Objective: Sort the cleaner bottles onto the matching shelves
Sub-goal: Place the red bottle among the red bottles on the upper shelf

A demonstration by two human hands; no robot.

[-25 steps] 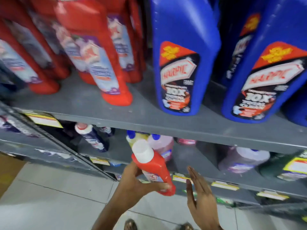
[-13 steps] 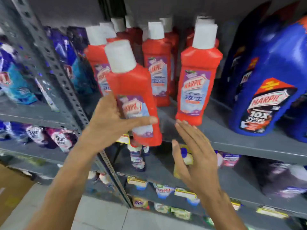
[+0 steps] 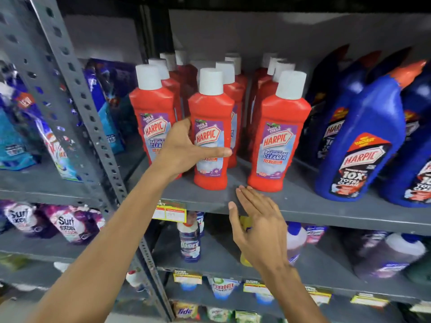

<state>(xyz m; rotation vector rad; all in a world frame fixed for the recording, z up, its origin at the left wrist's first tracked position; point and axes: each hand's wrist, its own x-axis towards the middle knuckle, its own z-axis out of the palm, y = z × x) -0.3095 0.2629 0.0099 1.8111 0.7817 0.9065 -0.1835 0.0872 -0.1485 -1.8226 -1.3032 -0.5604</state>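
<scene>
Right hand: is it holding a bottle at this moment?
No. The right hand is open and flat at the shelf edge, touching no bottle, while the left hand grips the red Harpic bottle.

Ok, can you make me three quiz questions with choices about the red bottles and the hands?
1. Where does the held red bottle stand?
A. on the floor
B. on the shelf, front row
C. in a basket

2. What colour are the red bottles' caps?
A. white
B. green
C. black

3. What is the right hand doing?
A. squeezing a bottle
B. open, holding nothing
C. holding a bag

Answers: B, its base sits on the grey shelf; A, every cap shows white; B, its fingers are spread while the left hand grips the bottle.
</scene>
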